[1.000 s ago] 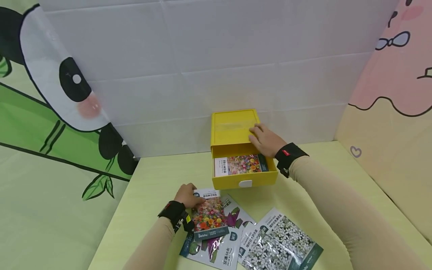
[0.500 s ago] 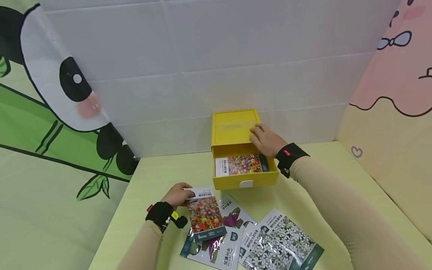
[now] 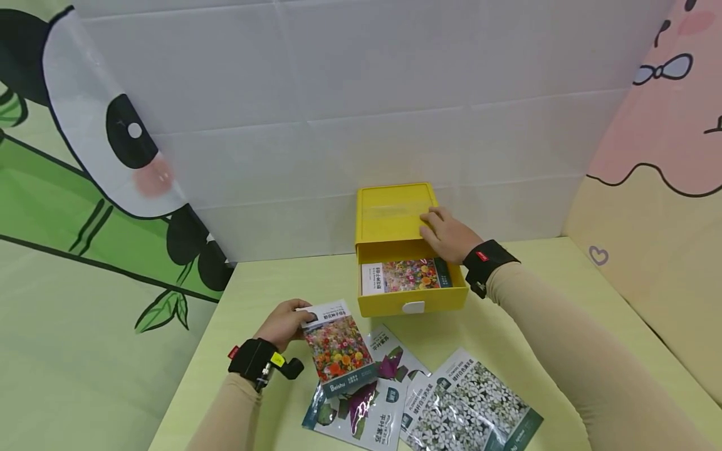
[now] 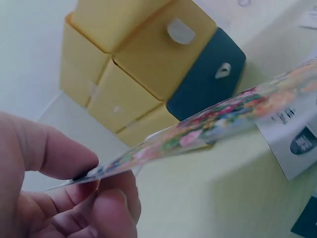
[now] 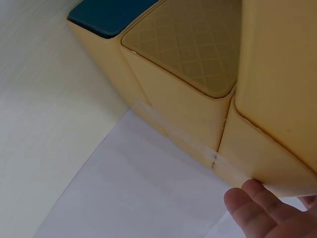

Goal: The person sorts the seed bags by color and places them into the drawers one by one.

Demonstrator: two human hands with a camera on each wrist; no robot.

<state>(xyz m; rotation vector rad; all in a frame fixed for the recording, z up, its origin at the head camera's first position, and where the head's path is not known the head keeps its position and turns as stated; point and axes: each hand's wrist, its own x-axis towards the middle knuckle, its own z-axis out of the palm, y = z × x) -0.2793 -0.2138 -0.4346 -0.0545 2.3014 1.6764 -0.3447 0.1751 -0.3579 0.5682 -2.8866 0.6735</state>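
Note:
My left hand [image 3: 284, 324] pinches the white top end of a flower seed packet [image 3: 338, 347] between thumb and fingers. In the left wrist view that packet [image 4: 198, 126] is seen nearly edge-on, raised above the table. My right hand [image 3: 449, 237] rests on the right edge of a yellow drawer box [image 3: 389, 216], fingers over its top. Its fingers [image 5: 257, 201] touch the box's pale yellow surface in the right wrist view. The pulled-out drawer [image 3: 375, 307] has a white handle. Inside it lies another colourful flower seed packet [image 3: 408, 275].
Below the drawer lie overlapping seed packets, with purple flowers [image 3: 361, 413] on the left and white flowers [image 3: 474, 401] on the right. A grey-white wall sheet [image 3: 282, 188] stands behind the box. A dark teal drawer [image 4: 210, 79] shows in the left wrist view.
My left hand has moved left and slightly away from me, lifting and tilting the packet it pinches. The right hand has stayed on the box.

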